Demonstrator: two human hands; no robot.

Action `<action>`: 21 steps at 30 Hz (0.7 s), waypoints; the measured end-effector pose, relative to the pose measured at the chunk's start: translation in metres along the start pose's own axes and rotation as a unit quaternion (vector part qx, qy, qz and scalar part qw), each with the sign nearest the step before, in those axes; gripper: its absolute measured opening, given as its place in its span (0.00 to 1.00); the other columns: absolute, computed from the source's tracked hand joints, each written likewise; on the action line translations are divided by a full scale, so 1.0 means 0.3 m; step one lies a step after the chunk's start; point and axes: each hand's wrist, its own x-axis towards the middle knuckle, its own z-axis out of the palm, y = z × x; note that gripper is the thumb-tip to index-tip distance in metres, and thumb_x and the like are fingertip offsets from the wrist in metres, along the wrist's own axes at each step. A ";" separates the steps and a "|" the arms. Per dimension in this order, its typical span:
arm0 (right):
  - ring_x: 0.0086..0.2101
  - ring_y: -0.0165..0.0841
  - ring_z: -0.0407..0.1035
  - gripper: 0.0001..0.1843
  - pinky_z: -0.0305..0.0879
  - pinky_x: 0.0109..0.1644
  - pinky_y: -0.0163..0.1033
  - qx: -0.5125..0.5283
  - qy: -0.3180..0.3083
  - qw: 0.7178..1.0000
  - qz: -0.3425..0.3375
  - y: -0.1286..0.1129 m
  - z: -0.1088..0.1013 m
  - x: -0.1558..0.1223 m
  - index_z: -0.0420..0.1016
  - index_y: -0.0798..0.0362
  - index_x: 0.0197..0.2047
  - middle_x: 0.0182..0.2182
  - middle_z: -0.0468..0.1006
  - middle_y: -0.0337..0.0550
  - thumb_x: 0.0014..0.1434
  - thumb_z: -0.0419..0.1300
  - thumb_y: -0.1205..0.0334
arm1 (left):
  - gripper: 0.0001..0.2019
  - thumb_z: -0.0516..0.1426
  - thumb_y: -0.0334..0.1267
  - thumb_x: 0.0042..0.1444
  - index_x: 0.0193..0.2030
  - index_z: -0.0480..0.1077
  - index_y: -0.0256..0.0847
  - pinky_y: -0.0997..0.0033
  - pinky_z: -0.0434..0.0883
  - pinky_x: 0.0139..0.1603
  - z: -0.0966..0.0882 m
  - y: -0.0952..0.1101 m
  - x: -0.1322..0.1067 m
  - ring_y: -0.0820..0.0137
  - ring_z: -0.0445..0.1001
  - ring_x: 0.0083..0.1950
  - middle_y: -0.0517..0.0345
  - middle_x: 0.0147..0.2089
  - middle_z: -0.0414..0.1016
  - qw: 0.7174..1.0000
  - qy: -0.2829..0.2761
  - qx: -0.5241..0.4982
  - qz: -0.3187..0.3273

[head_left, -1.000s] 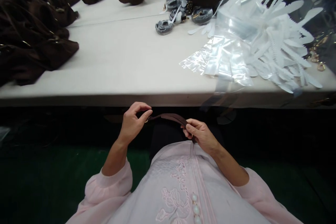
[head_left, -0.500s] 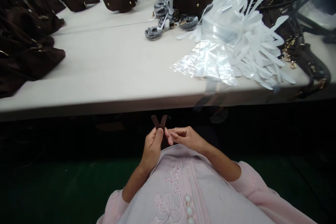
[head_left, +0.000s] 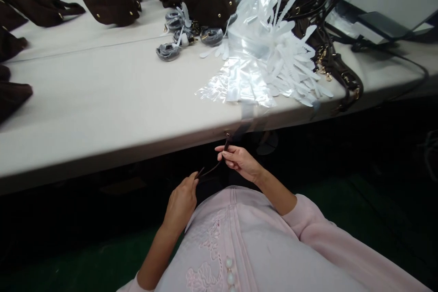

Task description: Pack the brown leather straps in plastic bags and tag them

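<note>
A thin dark brown strap runs between my two hands, just in front of the table's near edge. My left hand is closed on its lower left end, seen from the back, with a short tip poking out past the fingers. My right hand pinches the strap farther up, between thumb and fingers. Above that pinch, a small metal fitting shows at the strap's upper end, close to the table edge.
Clear plastic bags and a heap of white serrated plastic strips lie on the white table. Wrapped coiled straps, brown bags and brown straps with gold hardware surround them.
My hands have moved apart, the left down and leftward, the right slightly up. The folded, crossed strap is now stretched out between them. The view has swung to the right.
</note>
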 end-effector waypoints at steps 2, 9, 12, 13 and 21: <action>0.24 0.21 0.56 0.25 0.48 0.23 0.28 -0.005 0.016 1.000 -0.023 -0.019 -0.008 -0.022 0.74 0.56 0.52 0.31 0.71 0.39 0.55 0.69 0.54 | 0.23 0.47 0.48 0.67 0.63 0.67 0.42 0.62 0.66 0.50 0.016 -0.031 0.009 0.57 0.73 0.49 0.46 0.48 0.74 0.999 0.004 -0.047 0.005; 0.25 0.27 0.58 0.32 0.52 0.25 0.31 0.019 0.065 0.990 -0.121 -0.044 0.016 -0.063 0.59 0.48 0.64 0.28 0.69 0.37 0.64 0.53 0.38 | 0.26 0.51 0.57 0.63 0.52 0.75 0.38 0.71 0.64 0.38 0.089 -0.013 0.010 0.67 0.64 0.35 0.56 0.32 0.66 0.955 -0.039 -0.290 -0.048; 0.26 0.28 0.60 0.30 0.55 0.26 0.32 0.033 0.054 0.986 -0.152 -0.056 0.011 -0.063 0.57 0.46 0.64 0.30 0.71 0.38 0.65 0.53 0.40 | 0.23 0.58 0.53 0.59 0.54 0.75 0.39 0.73 0.62 0.38 0.113 -0.011 0.016 0.70 0.64 0.36 0.57 0.33 0.67 0.915 -0.050 -0.392 -0.087; 0.26 0.28 0.61 0.29 0.56 0.27 0.32 0.034 0.057 0.985 -0.160 -0.060 0.006 -0.062 0.58 0.46 0.63 0.31 0.71 0.38 0.65 0.53 0.40 | 0.23 0.61 0.51 0.57 0.53 0.75 0.38 0.74 0.62 0.38 0.116 -0.012 0.020 0.71 0.64 0.36 0.57 0.34 0.67 0.897 -0.057 -0.427 -0.099; 0.23 0.24 0.56 0.25 0.51 0.23 0.32 0.054 0.048 0.990 -0.125 -0.076 -0.049 -0.071 0.72 0.48 0.54 0.48 0.77 0.46 0.62 0.57 0.40 | 0.15 0.65 0.46 0.53 0.38 0.76 0.34 0.80 0.47 0.20 0.078 0.042 0.013 0.81 0.50 0.21 0.66 0.21 0.58 0.847 -0.145 -0.489 -0.150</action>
